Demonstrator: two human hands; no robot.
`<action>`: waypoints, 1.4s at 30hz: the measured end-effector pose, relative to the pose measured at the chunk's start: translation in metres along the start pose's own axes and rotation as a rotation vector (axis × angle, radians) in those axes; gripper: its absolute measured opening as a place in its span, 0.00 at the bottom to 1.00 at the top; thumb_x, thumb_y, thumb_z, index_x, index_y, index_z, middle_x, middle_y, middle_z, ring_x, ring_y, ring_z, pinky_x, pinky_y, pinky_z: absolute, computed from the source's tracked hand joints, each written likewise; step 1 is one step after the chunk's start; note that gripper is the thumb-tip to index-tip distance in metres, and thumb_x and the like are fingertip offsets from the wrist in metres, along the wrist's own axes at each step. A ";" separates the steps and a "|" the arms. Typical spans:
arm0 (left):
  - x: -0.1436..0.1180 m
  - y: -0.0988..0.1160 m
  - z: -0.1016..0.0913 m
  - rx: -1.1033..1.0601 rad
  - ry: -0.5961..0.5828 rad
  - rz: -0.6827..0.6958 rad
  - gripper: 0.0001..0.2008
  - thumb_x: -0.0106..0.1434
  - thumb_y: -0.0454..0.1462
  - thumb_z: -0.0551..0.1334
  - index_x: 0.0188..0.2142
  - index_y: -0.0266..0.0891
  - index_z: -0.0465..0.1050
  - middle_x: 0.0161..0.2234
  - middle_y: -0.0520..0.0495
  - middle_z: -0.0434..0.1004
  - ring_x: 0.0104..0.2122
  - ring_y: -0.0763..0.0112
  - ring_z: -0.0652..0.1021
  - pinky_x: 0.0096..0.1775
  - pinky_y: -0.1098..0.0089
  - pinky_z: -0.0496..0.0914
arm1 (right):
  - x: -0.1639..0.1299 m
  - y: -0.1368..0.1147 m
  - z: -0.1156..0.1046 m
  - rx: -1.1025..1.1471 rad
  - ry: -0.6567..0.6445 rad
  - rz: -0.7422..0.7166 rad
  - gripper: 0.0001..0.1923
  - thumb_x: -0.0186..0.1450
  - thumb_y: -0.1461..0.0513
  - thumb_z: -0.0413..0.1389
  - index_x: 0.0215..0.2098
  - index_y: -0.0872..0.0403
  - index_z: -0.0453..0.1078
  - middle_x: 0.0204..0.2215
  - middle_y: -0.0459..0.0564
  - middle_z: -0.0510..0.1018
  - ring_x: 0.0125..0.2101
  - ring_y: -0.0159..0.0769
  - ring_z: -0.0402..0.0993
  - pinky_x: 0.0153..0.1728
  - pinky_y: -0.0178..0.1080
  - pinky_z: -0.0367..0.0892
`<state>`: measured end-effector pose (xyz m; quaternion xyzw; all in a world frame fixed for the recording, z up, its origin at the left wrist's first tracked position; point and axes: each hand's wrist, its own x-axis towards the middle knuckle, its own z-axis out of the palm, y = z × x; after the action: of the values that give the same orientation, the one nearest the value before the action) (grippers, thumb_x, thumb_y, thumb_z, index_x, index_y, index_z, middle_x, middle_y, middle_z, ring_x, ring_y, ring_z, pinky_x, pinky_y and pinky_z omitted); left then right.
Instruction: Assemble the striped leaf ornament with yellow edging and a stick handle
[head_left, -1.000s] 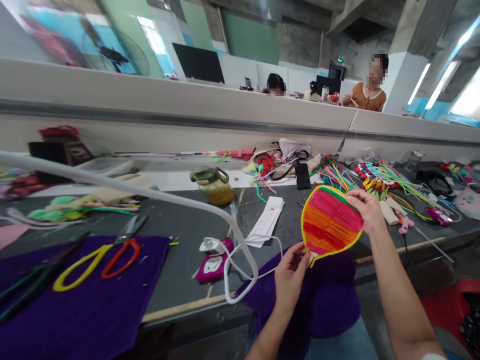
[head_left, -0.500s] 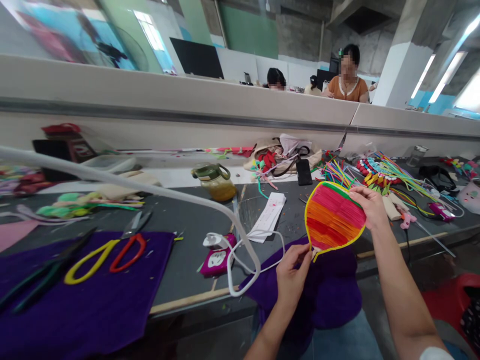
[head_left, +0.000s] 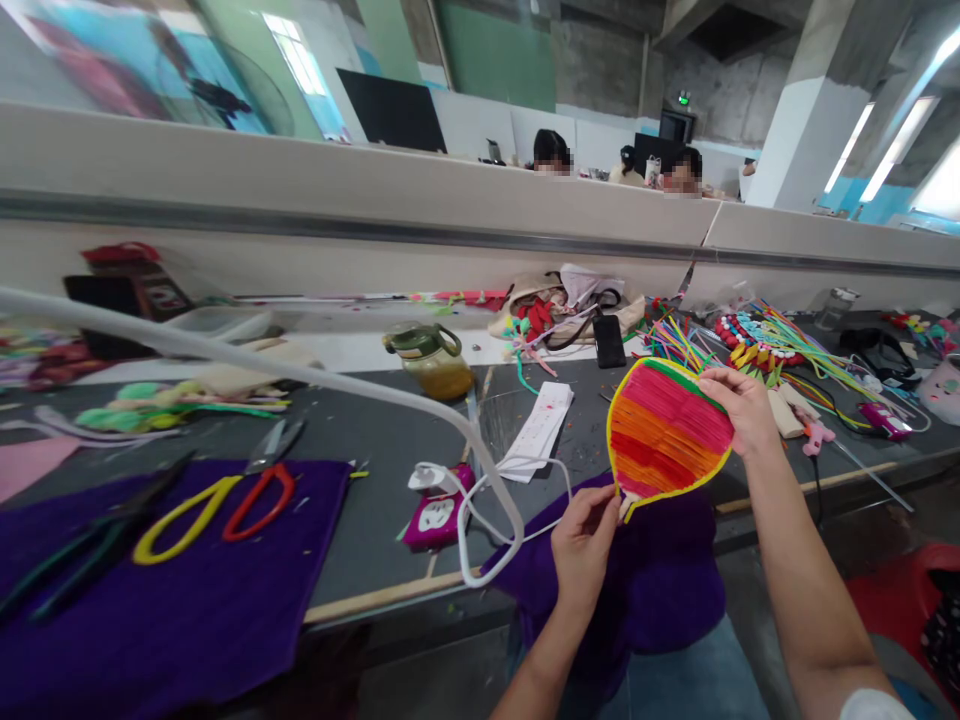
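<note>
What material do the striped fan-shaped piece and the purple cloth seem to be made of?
Striped fan-shaped piece: probably fuzzy pipe cleaners laid in rows, judging by its ribbed matte bands and yellow rim. Purple cloth: apparently felt, flat and matte with no visible weave.

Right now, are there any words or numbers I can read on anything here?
None can be read.
White paper strip: small printed marks, too small to read.
Dark box: a label, too blurred to read.
Green sign on the far wall: too small to read.
Striped fan held in both hands: no writing.
</note>
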<state>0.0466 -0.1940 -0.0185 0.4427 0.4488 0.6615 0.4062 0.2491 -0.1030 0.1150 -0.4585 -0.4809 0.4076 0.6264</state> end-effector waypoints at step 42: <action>0.002 0.019 -0.015 0.161 -0.158 0.229 0.04 0.61 0.33 0.64 0.35 0.40 0.79 0.30 0.48 0.74 0.29 0.72 0.76 0.28 0.76 0.71 | 0.004 0.005 -0.001 0.028 -0.004 0.011 0.09 0.48 0.58 0.68 0.27 0.51 0.78 0.21 0.41 0.77 0.23 0.30 0.69 0.27 0.34 0.64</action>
<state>0.0290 -0.2003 -0.0028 0.5729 0.4136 0.6283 0.3254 0.2506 -0.0982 0.1112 -0.4513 -0.4739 0.4186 0.6297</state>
